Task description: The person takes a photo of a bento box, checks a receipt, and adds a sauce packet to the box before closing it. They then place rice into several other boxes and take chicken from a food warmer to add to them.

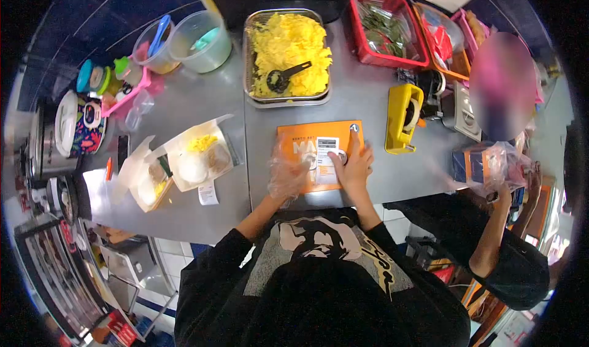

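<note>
An orange box (287, 132) lies flat on the metal table in front of me, a white printed label (328, 161) on its top. My left hand (288, 172), in a clear plastic glove, rests on the box's left part with its fingers apart. Bare, my right hand (354, 170) lies on the right part, fingers spread, the thumb at the label's edge. Left of the box stand two open food boxes (230, 139) with rice and yellow food, a paper slip (208, 194) beside them. Beyond the orange box is a metal tray (250, 71) of shredded yellow food holding a black scoop (288, 77).
A yellow tape dispenser (396, 120) and a red basket (392, 58) are on the right. Two clear tubs (199, 55) stand at the back left. At the far right a co-worker (503, 224) holds a plastic-wrapped box (478, 166).
</note>
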Available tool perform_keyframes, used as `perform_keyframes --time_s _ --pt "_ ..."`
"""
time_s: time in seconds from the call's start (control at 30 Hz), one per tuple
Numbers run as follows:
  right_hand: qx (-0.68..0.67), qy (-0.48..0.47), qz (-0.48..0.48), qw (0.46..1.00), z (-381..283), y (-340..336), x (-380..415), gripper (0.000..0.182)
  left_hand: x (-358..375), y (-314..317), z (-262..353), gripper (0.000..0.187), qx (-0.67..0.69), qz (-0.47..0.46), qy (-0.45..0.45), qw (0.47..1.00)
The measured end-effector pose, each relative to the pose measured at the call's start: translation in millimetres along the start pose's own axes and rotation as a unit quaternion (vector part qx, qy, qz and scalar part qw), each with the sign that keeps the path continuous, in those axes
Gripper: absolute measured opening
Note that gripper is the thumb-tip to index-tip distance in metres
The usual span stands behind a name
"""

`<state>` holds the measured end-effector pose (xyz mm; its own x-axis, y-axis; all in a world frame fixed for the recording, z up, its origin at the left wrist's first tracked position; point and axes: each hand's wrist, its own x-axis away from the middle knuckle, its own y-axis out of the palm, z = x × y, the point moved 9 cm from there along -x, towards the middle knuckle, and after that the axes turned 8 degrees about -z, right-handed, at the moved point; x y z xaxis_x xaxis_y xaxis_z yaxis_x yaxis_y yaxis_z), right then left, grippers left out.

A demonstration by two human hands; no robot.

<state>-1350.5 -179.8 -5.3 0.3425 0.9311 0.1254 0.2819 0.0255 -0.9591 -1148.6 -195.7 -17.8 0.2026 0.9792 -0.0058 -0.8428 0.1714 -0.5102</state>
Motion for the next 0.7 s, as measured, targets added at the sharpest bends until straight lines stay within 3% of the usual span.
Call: perform_keyframes --time_s 0.03,0.07,0.1,0.17,0.23,0.3,0.37,0.43,0.47,0.5,0.57,0.6,0.63,0.67,0.7 --pt "-0.068 -0.010 -0.001 0.998 11.9 6.6 9.2 0.085 5.8 4.5 6.9 0.055 -0.084 -0.023 0.010 0.996" --pt "-0.137 -0.020 0.002 0.990 24.4 9.8 19.8 0.088 18.2 19.8 -5.0 0.056 0.053 -0.103 -0.081 0.990" --pt "-0.141 -0.010 0.005 0.990 39.1 8.3 33.9 0.086 34.7 35.4 -4.4 0.057 0.185 -0.181 -0.171 0.951" --pt "-0.135 -0.015 0.046 0.990 72.0 1.6 65.1 0.082 52.6 57.9 8.8 0.058 -0.001 -0.262 -0.084 0.961" --pt "-0.123 -0.027 0.084 0.988 119.2 -1.7 72.2 0.077 64.5 93.5 34.2 0.066 -0.064 -0.218 0.176 0.958" --pt "-0.135 -0.001 0.046 0.990 175.5 -12.2 68.0 0.076 62.5 109.1 73.2 0.091 -0.039 -0.170 0.284 0.943" --pt "-0.122 -0.009 0.021 0.992 218.7 -37.8 46.6 0.073 66.7 186.2 69.1 0.093 0.151 -0.431 0.167 0.874" --pt "-0.103 -0.003 0.003 0.995 261.6 -47.7 20.4 0.069 44.9 214.5 122.3 0.096 0.104 -0.477 0.089 0.868" --pt "-0.161 -0.053 0.004 0.986 257.6 -68.2 4.2 0.067 42.3 235.2 134.5 0.096 0.104 -0.477 0.096 0.868" --pt "-0.136 -0.068 0.006 0.988 267.7 -75.0 -12.0 0.066 35.4 252.1 144.7 0.095 0.024 -0.436 0.143 0.888" --pt "0.192 -0.029 0.043 0.980 291.0 -81.5 -39.7 0.056 23.4 265.9 154.9 0.094 -0.055 -0.384 0.197 0.901" --pt "0.196 -0.030 0.051 0.979 282.4 -100.4 -55.1 0.056 14.9 262.4 161.7 0.091 0.012 -0.349 0.197 0.916" --pt "0.098 -0.017 0.085 0.991 258.2 -136.6 -67.7 0.049 8.0 259.3 166.9 0.088 0.079 -0.314 0.195 0.926" --pt "-0.003 -0.005 0.115 0.993 234.5 -165.0 -81.9 0.041 7.8 247.9 169.1 0.082 0.056 -0.322 0.195 0.925" --pt "-0.107 -0.059 0.172 0.977 206.0 -185.4 -100.7 0.031 10.4 249.7 157.2 0.078 0.076 -0.341 0.179 0.920"
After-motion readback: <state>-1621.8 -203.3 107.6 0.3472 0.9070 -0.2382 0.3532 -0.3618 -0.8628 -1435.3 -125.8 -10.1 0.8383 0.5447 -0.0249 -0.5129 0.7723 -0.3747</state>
